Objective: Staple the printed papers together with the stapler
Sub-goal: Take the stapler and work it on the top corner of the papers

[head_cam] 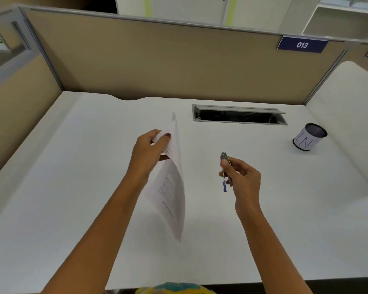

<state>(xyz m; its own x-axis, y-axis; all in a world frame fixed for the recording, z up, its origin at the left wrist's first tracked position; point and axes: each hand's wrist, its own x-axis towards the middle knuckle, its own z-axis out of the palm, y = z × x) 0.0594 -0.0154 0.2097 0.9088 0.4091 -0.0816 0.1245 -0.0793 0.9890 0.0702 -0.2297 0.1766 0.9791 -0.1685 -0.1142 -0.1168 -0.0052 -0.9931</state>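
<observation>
My left hand [151, 148] grips a small stack of printed papers [171, 187] near their top edge and holds them above the white desk [72, 187], almost edge-on to me, with the lower end hanging toward me. My right hand [241, 175] holds a small metal stapler [225, 166] with a blue end, upright, a short way to the right of the papers. The stapler and the papers are apart.
A round pen holder [309, 136] stands at the far right of the desk. An open cable slot [239, 116] lies in the desk behind my hands. Tan partition walls [157, 60] close the back and left; a white divider [348, 115] closes the right.
</observation>
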